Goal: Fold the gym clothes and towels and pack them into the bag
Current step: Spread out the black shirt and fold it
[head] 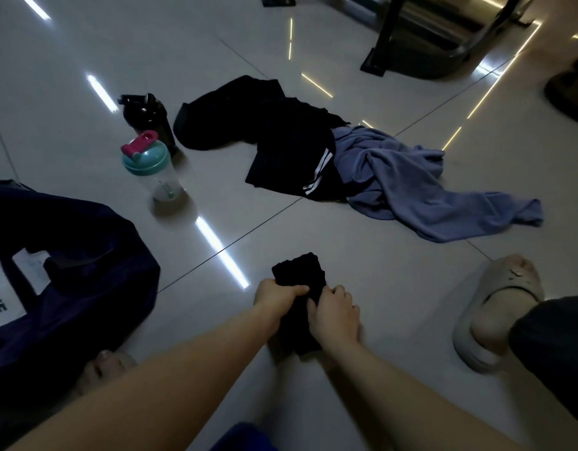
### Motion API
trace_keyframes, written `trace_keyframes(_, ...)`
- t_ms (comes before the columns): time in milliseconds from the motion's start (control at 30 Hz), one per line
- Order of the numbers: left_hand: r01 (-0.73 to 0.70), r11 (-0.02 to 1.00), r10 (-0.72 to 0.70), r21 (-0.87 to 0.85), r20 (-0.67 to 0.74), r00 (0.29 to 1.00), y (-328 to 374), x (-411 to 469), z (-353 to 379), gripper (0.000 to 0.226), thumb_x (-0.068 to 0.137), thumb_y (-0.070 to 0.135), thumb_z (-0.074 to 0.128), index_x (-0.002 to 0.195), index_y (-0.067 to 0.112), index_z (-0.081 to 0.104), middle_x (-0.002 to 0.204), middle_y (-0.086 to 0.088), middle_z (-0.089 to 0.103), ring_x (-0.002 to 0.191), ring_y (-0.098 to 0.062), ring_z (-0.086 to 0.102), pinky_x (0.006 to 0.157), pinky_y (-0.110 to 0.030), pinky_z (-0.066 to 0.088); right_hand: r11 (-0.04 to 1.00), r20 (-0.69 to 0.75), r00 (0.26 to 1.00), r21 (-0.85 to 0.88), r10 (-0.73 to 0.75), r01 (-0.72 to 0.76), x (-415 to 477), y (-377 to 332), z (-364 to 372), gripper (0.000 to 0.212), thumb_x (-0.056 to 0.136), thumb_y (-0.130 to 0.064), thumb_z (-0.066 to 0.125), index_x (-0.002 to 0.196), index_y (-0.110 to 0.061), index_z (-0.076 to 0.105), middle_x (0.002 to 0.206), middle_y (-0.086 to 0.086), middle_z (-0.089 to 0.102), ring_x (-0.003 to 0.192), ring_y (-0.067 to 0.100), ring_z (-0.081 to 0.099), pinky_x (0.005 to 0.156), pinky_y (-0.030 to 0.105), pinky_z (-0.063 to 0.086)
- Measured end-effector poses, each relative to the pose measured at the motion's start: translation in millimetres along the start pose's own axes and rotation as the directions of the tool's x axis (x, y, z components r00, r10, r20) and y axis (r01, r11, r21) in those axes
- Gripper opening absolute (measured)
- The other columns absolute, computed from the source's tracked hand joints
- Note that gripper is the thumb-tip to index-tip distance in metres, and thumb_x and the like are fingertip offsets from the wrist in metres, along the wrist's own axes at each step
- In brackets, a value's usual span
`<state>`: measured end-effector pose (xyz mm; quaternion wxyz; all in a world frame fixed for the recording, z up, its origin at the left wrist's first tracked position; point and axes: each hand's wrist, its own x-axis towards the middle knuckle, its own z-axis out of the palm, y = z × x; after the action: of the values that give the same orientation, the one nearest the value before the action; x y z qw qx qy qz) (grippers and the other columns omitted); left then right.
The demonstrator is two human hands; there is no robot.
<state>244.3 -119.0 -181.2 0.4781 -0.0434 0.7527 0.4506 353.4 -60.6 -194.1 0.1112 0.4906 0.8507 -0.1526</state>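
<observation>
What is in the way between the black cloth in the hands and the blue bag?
Nothing visible. Only floor lies between the black cloth, gripped by the left hand and right hand, and the bag. The clear bottle and black bottle stand farther off.

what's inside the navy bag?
Can't tell. The navy bag lies slumped on the floor, showing only dark fabric and a white label; its interior is covered. The small black cloth is outside it, gripped by the left hand and right hand.
</observation>
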Motion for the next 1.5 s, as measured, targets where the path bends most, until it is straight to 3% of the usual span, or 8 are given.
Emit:
trace_keyframes(233,0.039,0.995,-0.025,-0.09,0.155,0.988,12,3,-10,0.03,0.083,-0.001,0.075,0.113,0.001,0.069,0.097,-0.016,0.075,0.082,-0.029,0.072,0.069,-0.033,0.058,0.891,0.187,0.982,0.446,-0.009,-0.077,9,13,-17,0.045,0.086,-0.049,0.074,0.113,-0.013,0.073,0.105,0.007,0.073,0.099,0.027,0.069,0.079,0.034,0.054)
trace_keyframes(333,-0.014,0.998,0.032,-0.068,0.26,0.965,32,-2,-19,0.036,0.084,0.001,0.075,0.119,0.002,0.067,0.103,-0.015,0.075,0.089,-0.028,0.074,0.07,-0.032,0.06,0.729,0.23,0.973,0.665,0.011,-0.165,14,17,-40,0.051,0.074,-0.043,0.087,0.107,-0.008,0.07,0.101,0.007,0.074,0.092,0.024,0.072,0.084,0.044,0.059)
trace_keyframes(467,-0.108,0.989,0.14,-0.099,0.411,0.901,86,-27,-46,0.038,0.087,0.006,0.073,0.124,0.003,0.065,0.115,-0.017,0.073,0.108,-0.033,0.07,0.094,-0.039,0.058,0.4,0.278,0.955,0.891,-0.104,-0.215,18,5,-96,0.108,0.059,-0.042,0.096,0.144,-0.013,0.036,0.139,0.011,0.054,0.115,0.03,0.064,0.093,0.046,0.057)
trace_keyframes(533,-0.168,0.982,0.19,-0.088,0.468,0.863,112,-49,-64,0.036,0.089,0.01,0.072,0.125,0.005,0.065,0.119,-0.017,0.072,0.112,-0.032,0.069,0.1,-0.04,0.055,0.339,0.265,0.925,0.926,-0.272,-0.166,16,-6,-127,0.089,0.068,-0.035,0.093,0.139,-0.007,0.048,0.135,0.013,0.063,0.113,0.029,0.068,0.097,0.047,0.056)
trace_keyframes(800,-0.477,0.871,0.491,-0.116,0.218,0.844,166,-126,-131,0.04,0.083,0.017,0.08,0.121,0.013,0.066,0.112,-0.009,0.074,0.101,-0.024,0.072,0.086,-0.035,0.06,0.373,0.091,0.905,0.925,-0.416,0.078,-26,-77,-218,0.032,0.09,-0.013,0.073,0.121,-0.006,0.066,0.106,0.011,0.076,0.092,0.024,0.074,0.068,0.028,0.056)
trace_keyframes(1133,-0.538,0.843,0.514,-0.032,-0.252,0.82,182,-179,-245,0.034,0.086,0.019,0.078,0.117,0.013,0.065,0.105,-0.006,0.073,0.088,-0.017,0.071,0.061,-0.025,0.055,0.319,0.014,0.81,0.923,-0.586,0.214,-35,-210,-243,0.042,0.083,-0.013,0.081,0.119,-0.013,0.061,0.11,0.011,0.071,0.095,0.026,0.073,0.078,0.039,0.062)
trace_keyframes(1400,-0.283,0.95,0.309,0.133,-0.246,0.919,159,-190,-371,0.017,0.091,0.016,0.073,0.104,0.011,0.064,0.074,-0.002,0.062,0.062,-0.015,0.058,0.062,-0.029,0.054,0.327,0.05,0.691,0.904,-0.721,0.276,-57,-311,-215,0.044,0.085,-0.002,0.076,0.124,-0.012,0.058,0.103,0.006,0.071,0.085,0.018,0.072,0.063,0.026,0.059)
trace_keyframes(1500,-0.268,0.962,0.272,0.048,-0.128,0.954,135,-168,-405,0.009,0.092,0.008,0.062,0.1,0.011,0.063,0.078,-0.005,0.062,0.064,-0.016,0.059,0.069,-0.033,0.055,0.376,0.036,0.726,0.873,-0.687,0.312,-52,-332,-187,0.042,0.084,-0.003,0.076,0.121,-0.013,0.06,0.105,0.01,0.073,0.09,0.024,0.073,0.082,0.041,0.062)
